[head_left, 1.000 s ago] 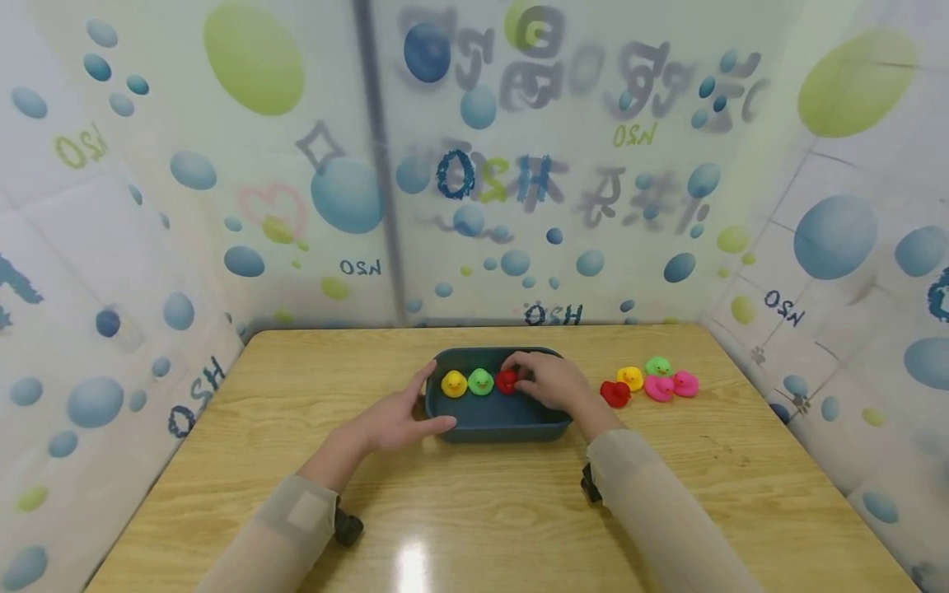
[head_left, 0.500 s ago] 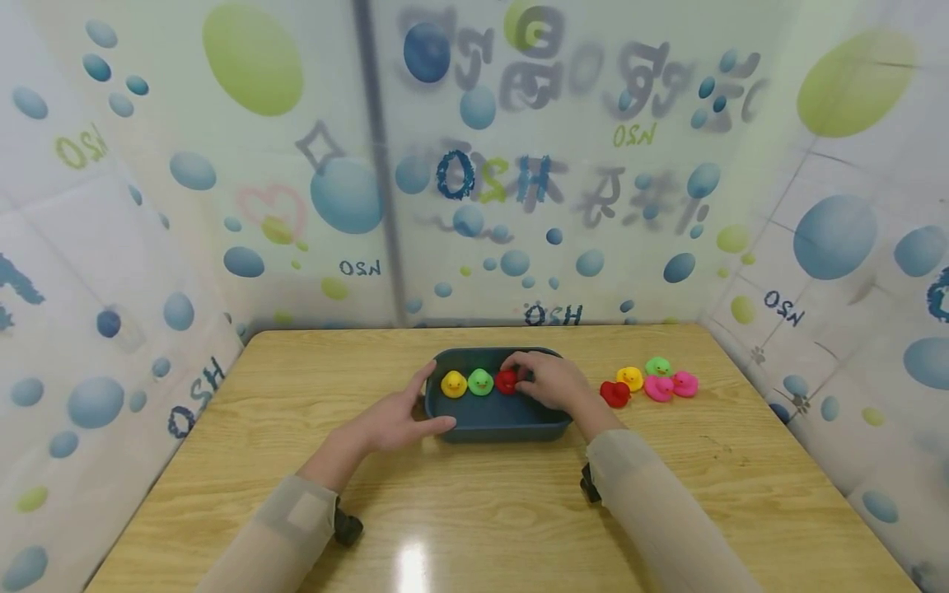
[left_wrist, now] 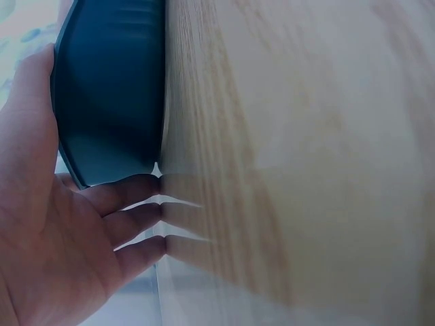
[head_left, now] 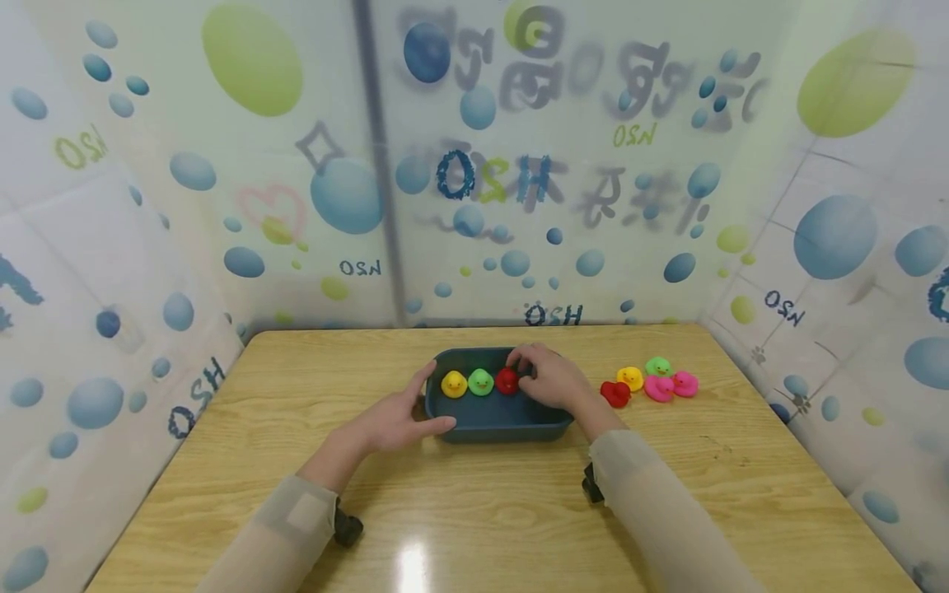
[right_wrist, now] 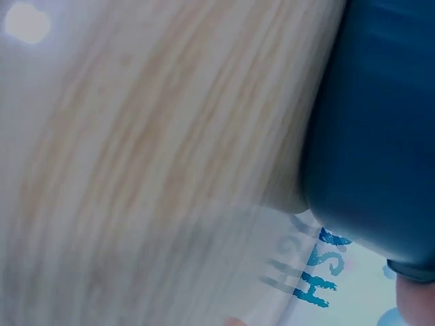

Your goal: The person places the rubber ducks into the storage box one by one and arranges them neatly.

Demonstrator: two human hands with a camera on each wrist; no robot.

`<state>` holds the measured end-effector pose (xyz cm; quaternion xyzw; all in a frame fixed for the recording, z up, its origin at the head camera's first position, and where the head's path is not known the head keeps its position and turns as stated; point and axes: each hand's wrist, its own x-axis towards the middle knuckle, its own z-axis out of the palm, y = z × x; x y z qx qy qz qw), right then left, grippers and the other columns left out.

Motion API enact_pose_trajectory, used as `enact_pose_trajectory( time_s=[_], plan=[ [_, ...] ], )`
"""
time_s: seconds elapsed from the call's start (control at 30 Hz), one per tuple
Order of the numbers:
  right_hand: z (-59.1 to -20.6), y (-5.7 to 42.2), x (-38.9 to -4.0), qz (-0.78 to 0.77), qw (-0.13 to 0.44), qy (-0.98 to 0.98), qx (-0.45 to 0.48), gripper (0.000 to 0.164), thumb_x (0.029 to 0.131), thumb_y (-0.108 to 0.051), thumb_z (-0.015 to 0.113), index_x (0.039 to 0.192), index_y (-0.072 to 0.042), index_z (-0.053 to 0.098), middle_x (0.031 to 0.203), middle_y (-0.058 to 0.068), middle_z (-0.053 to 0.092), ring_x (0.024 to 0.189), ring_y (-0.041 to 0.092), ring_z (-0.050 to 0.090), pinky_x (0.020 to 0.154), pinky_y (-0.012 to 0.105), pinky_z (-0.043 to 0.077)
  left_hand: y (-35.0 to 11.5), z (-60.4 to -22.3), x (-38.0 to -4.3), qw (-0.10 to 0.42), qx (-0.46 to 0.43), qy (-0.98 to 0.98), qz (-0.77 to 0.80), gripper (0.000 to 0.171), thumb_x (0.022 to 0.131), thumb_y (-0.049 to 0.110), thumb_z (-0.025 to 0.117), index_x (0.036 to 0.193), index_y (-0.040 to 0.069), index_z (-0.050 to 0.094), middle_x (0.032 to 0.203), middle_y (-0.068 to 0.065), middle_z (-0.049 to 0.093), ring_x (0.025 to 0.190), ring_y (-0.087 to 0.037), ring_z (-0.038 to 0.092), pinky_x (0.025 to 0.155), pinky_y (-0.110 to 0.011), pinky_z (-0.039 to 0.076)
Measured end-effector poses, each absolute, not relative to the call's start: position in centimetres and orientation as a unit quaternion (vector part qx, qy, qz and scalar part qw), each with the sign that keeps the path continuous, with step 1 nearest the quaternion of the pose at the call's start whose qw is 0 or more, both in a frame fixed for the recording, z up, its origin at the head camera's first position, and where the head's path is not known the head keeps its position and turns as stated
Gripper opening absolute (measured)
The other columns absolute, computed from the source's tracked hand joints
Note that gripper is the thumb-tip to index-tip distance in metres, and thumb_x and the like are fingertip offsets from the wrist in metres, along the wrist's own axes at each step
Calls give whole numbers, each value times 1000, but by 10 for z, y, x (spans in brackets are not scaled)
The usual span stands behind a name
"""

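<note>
In the head view, a dark blue tray [head_left: 497, 432] holds a row of small rubber ducks: a yellow duck [head_left: 454, 384], a green duck [head_left: 480, 382] and a red duck [head_left: 507, 381]. My left hand [head_left: 393, 418] spans the tray's left end, thumb at the front corner and index finger toward the back. In the left wrist view, the other fingers [left_wrist: 136, 221] lie spread, tips at the tabletop. My right hand [head_left: 552, 377] reaches over the tray's right side, its fingers loosely bent beside the red duck, which shows uncovered. The right wrist view hides most of that hand.
On the wooden table [head_left: 474, 511], right of the tray, sits a cluster: a red duck [head_left: 615, 394], a yellow duck [head_left: 630, 379], a green duck [head_left: 658, 367] and two pink ducks [head_left: 659, 388]. A patterned curtain [head_left: 474, 272] hangs behind the table.
My right hand's fingers have let go of the red duck in the tray and shifted slightly right and up. The left hand, tray and other ducks stay in place.
</note>
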<state>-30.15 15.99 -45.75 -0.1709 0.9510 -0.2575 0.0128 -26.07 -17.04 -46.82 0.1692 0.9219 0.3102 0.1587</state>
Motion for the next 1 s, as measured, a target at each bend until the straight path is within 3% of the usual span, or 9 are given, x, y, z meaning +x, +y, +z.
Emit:
enact_pose_trajectory(
  time_s=[0.13,0.33,0.63,1.0],
  plan=[
    [-457,165,-301,-345,-13,921,-181,31,98,-7,65,128,-15,69,122,10,71,101,25,63,93,44,57,-170,-469,-261,156,173,921,311,115,94,81,67,178,38,2,164,-25,54,133,-36,66,119,-62,50],
    [-451,177,-299,-405,-47,891,-198,30,99,-4,65,129,-4,68,122,19,71,99,27,62,91,38,55,-169,-471,-261,155,175,920,314,116,94,81,67,178,36,2,167,-26,50,139,-39,63,122,-62,47],
    [-433,227,-282,-372,-48,910,-176,28,104,-6,64,131,-3,69,127,20,72,103,28,66,90,37,56,-170,-472,-262,151,175,923,309,116,93,83,66,178,37,2,169,-26,47,142,-42,61,124,-62,45],
    [-432,337,-248,-313,-76,938,-128,26,104,-6,67,130,-2,70,128,22,72,102,25,66,83,22,53,-170,-471,-261,152,171,922,312,115,93,83,66,177,39,1,169,-25,48,140,-41,63,123,-62,46]
  ],
)
